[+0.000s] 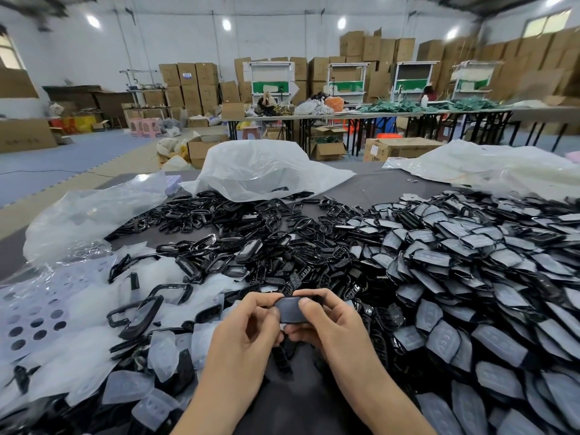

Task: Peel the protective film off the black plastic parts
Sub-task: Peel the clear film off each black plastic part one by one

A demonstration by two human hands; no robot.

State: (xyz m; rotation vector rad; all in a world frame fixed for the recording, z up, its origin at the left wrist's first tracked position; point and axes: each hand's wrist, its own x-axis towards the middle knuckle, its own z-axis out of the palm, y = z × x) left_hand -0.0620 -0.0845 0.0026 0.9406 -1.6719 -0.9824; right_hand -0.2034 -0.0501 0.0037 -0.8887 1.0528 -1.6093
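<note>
Dark grey table top (367, 186), bare strip showing behind heaps. Landmark: white plastic bag (260, 171), mounded at far centre. Loose heap of bare black frames (226, 221) just in front of bag, some under its hem. Dense heap of film-covered black parts (489, 262) right of bag, reaching near edge. Pale drift of peeled films (78, 309) left-front of bag. Crumpled clear bag (91, 215) left of it. Second white sheet (489, 167) far right of it.
</note>
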